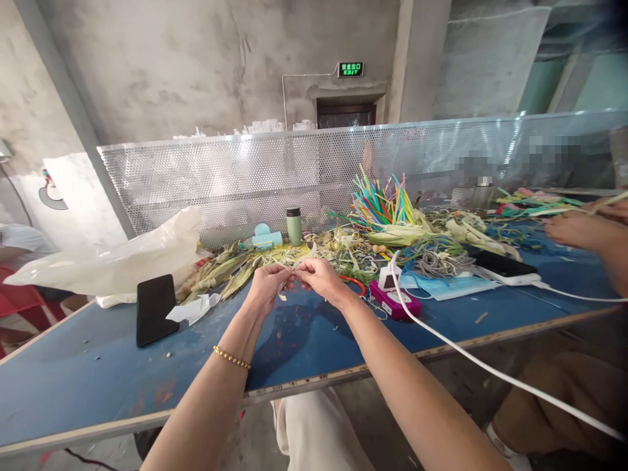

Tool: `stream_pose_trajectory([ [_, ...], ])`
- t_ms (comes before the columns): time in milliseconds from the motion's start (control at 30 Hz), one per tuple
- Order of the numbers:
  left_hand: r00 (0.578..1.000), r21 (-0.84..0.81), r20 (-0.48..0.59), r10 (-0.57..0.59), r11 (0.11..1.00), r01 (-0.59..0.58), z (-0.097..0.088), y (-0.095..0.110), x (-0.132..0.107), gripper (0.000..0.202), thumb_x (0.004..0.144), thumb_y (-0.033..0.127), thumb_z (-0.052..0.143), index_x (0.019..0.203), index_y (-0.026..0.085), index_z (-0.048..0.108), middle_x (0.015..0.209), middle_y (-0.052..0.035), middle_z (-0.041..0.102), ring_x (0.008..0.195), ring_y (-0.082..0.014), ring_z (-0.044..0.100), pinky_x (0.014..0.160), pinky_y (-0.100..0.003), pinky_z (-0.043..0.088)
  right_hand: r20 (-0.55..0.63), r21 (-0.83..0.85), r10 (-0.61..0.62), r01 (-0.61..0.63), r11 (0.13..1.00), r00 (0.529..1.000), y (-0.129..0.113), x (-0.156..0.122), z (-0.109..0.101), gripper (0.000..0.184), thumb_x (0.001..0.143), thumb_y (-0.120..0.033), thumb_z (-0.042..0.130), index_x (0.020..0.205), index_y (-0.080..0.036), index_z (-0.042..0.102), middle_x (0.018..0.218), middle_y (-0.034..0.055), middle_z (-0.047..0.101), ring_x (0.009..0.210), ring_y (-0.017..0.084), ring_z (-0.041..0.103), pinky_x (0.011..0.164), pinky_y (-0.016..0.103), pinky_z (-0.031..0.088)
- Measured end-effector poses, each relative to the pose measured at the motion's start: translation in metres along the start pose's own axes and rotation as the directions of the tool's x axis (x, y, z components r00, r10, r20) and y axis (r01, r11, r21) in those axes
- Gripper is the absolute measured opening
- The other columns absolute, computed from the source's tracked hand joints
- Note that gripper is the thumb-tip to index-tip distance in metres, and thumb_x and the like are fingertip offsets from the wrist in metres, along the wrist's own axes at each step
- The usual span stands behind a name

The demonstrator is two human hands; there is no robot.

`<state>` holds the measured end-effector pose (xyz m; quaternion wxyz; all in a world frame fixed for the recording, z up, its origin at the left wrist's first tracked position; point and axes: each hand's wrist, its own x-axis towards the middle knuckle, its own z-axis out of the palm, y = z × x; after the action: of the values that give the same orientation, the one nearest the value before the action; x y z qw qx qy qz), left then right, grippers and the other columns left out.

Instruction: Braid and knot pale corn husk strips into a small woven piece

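My left hand (269,286) and my right hand (321,280) meet fingertip to fingertip above the front part of the blue table (206,376). Both are closed in a pinch on a small pale strip (282,296) that looks like corn husk; most of it is hidden by the fingers. Just behind them lies a tangled heap of husk strips and cords (350,252). Whole dried corn husks (216,271) spread to the left of my hands. Near my right forearm an orange-red loop (354,282) lies beside a magenta box (395,301).
At left are a black phone (156,311), crumpled white paper (193,309) and a plastic bag (118,258). Behind stand a green bottle (294,227) and colourful sticks (380,199). A white cable (456,353) crosses the right edge. A co-worker's hand (572,230) works at far right.
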<state>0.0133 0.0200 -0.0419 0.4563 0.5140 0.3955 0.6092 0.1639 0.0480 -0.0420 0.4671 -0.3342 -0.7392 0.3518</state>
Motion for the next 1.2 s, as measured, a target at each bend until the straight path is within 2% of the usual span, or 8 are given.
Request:
stream_pose_trajectory([
  [167, 1.000, -0.003, -0.006, 0.010, 1.000, -0.010, 0.003, -0.002, 0.000, 0.021, 0.061, 0.027, 0.077, 0.061, 0.012, 0.063, 0.056, -0.0039, 0.064, 0.048, -0.0118, 0.057, 0.049, -0.024, 0.042, 0.005, 0.060, 0.079, -0.079, 0.995, 0.997, -0.007, -0.003, 0.002, 0.016, 0.079, -0.028, 0.065, 0.069, -0.015, 0.064, 0.060, 0.0009, 0.063, 0.051, 0.011, 0.054, 0.048, 0.021, 0.040],
  [333, 0.999, -0.040, 0.008, -0.036, 0.999, 0.036, 0.004, -0.003, -0.001, 0.021, 0.064, 0.029, 0.076, 0.067, 0.013, 0.062, 0.063, -0.0059, 0.068, 0.051, -0.0153, 0.063, 0.052, -0.026, 0.047, -0.024, 0.130, 0.087, -0.083, 0.988, 0.996, -0.014, -0.005, 0.002, 0.015, 0.075, -0.026, 0.068, 0.067, -0.015, 0.061, 0.056, -0.0030, 0.059, 0.048, 0.009, 0.050, 0.049, 0.021, 0.041],
  [533, 0.999, -0.056, 0.023, -0.042, 0.998, 0.043, 0.003, -0.003, -0.001, 0.020, 0.065, 0.027, 0.074, 0.069, 0.014, 0.059, 0.056, -0.0049, 0.066, 0.052, -0.0169, 0.064, 0.052, -0.026, 0.048, 0.034, 0.197, 0.121, -0.125, 0.972, 0.992, -0.015, -0.005, 0.001, 0.009, 0.075, -0.020, 0.063, 0.068, -0.015, 0.061, 0.059, -0.0019, 0.062, 0.050, 0.009, 0.054, 0.050, 0.020, 0.041],
  [667, 1.000, 0.017, 0.009, 0.015, 1.000, -0.015, 0.005, -0.002, -0.001, 0.013, 0.065, 0.023, 0.070, 0.068, 0.015, 0.060, 0.057, -0.0043, 0.067, 0.050, -0.0170, 0.064, 0.051, -0.027, 0.048, 0.072, 0.199, 0.111, -0.123, 0.972, 0.991, -0.014, -0.004, 0.001, 0.008, 0.072, -0.015, 0.058, 0.064, -0.015, 0.060, 0.057, -0.0018, 0.061, 0.050, 0.009, 0.054, 0.050, 0.021, 0.042],
  [800, 0.998, 0.120, 0.008, 0.070, 0.990, -0.070, 0.009, 0.002, -0.004, 0.005, 0.064, 0.020, 0.064, 0.063, 0.016, 0.061, 0.057, -0.0044, 0.068, 0.050, -0.0178, 0.064, 0.051, -0.027, 0.048, 0.037, 0.214, 0.116, -0.122, 0.969, 0.993, -0.012, -0.003, 0.003, 0.007, 0.068, -0.013, 0.054, 0.064, -0.015, 0.060, 0.056, -0.0014, 0.060, 0.049, 0.010, 0.054, 0.050, 0.022, 0.043],
  [900, 0.996, 0.168, 0.033, 0.085, 0.982, -0.090, 0.011, 0.005, -0.006, 0.008, 0.063, 0.019, 0.060, 0.056, 0.016, 0.063, 0.052, -0.0041, 0.065, 0.049, -0.0173, 0.062, 0.050, -0.027, 0.046, 0.014, 0.230, 0.125, -0.125, 0.965, 0.992, -0.009, -0.002, 0.004, 0.005, 0.067, -0.015, 0.055, 0.066, -0.016, 0.060, 0.056, -0.0025, 0.060, 0.048, 0.011, 0.055, 0.049, 0.023, 0.044],
  [1067, 0.996, 0.122, 0.070, 0.061, 0.990, -0.070, 0.010, 0.007, -0.006, 0.014, 0.062, 0.020, 0.060, 0.048, 0.015, 0.061, 0.047, -0.0035, 0.060, 0.045, -0.0137, 0.056, 0.048, -0.024, 0.042, 0.043, 0.298, 0.095, -0.104, 0.949, 0.995, -0.008, -0.002, 0.005, 0.005, 0.068, -0.015, 0.056, 0.067, -0.016, 0.060, 0.058, -0.0014, 0.063, 0.052, 0.012, 0.058, 0.054, 0.024, 0.047],
  [1200, 0.996, 0.094, 0.079, 0.035, 0.995, -0.043, 0.007, 0.007, -0.005, 0.015, 0.064, 0.026, 0.066, 0.055, 0.014, 0.063, 0.052, -0.0039, 0.062, 0.044, -0.0122, 0.054, 0.046, -0.024, 0.040, 0.022, 0.313, 0.083, -0.086, 0.946, 0.996, -0.009, -0.002, 0.002, 0.005, 0.069, -0.014, 0.057, 0.070, -0.015, 0.061, 0.058, -0.0006, 0.064, 0.052, 0.013, 0.060, 0.055, 0.025, 0.049],
])
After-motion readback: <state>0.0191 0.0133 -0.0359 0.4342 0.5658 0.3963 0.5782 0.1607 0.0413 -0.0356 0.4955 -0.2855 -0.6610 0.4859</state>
